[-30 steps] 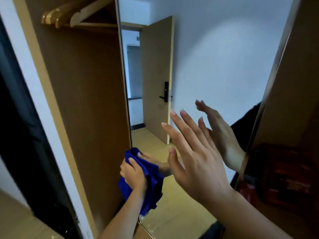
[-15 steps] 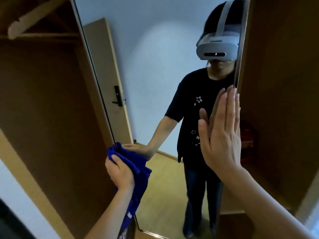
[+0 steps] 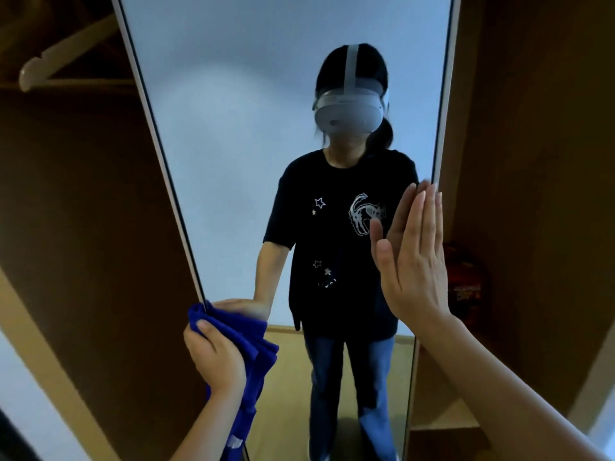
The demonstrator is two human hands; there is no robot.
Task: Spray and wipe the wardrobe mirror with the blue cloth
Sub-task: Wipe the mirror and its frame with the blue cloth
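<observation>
Left hand (image 3: 214, 359) fingers curled gripping bunched blue cloth (image 3: 248, 341) against mirror (image 3: 233, 128) at its lower left edge, right hand (image 3: 414, 261) fingers straight, together, flat on mirror's right edge, wooden hanger (image 3: 63, 58) upper left

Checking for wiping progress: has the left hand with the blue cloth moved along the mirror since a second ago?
No. The left hand still grips the blue cloth against the mirror's left frame edge, low down; only the camera turned.
</observation>
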